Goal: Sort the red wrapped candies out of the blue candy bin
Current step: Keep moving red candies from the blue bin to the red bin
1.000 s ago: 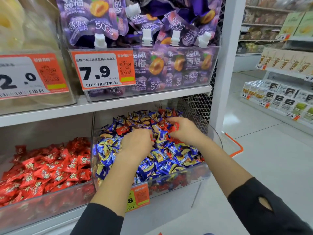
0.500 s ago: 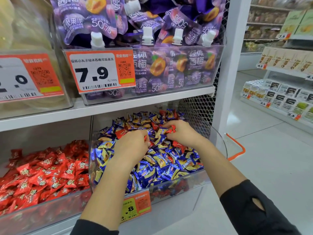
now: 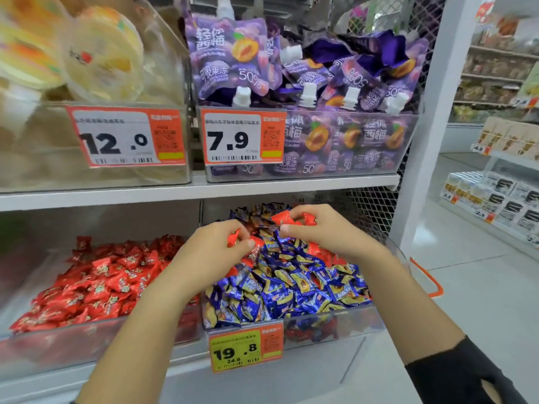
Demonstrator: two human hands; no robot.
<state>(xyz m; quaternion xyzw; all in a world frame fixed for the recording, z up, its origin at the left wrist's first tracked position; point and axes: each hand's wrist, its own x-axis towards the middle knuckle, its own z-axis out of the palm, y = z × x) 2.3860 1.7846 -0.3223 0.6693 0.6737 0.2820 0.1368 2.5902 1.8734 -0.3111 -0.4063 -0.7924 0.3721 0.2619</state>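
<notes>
- On the lower shelf at far left, the red candy bin (image 3: 87, 339) held a heap of red wrapped sweets, just beside the blue candy bin (image 3: 350, 319).
- Left of centre, the left hand (image 3: 213, 255) was curled around a few red wrapped candies (image 3: 233, 239), gripping them above the near-left part of the blue heap.
- Further right and farther back, the right hand (image 3: 326, 231) pinched more red pieces between fingertips and thumb, over the far side of the same bin.
- Around both hands, blue wrapped candies (image 3: 291, 284) lay thick, with some red ones showing among them near the middle and more visible through the front wall at the bottom.
- Risk, as I judged it: with both hands already full, a slick wrapper could slip out and drop back among the blue ones.
- Another hazard: reds buried low down could be missed, and digging for them might push blue pieces over the front rim.
</notes>
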